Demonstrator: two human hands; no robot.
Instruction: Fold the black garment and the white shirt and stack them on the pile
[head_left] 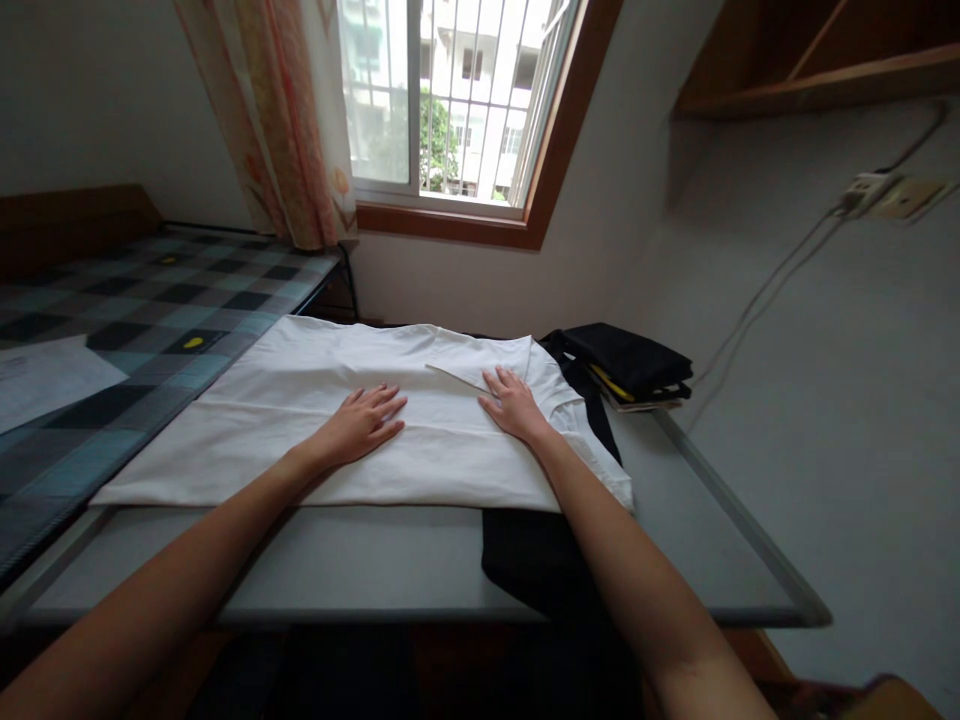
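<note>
A white garment point(442, 468) lies spread flat, with one flap folded over near its upper right part. My left hand point(365, 422) rests palm down on its middle, fingers spread and holding nothing. To the right, my right hand point(512, 402) lies flat by the edge of the folded flap, its fingers apart. Black cloth point(525, 555) shows from under the white garment at the front and at the right side.
The garment lies on a grey-white table point(360, 565). Folded dark clothes point(626, 358) are stacked at its back right. A checkered bed point(150, 340) with a paper sheet point(52, 378) adjoins on the left. Cables point(772, 270) hang along the right wall.
</note>
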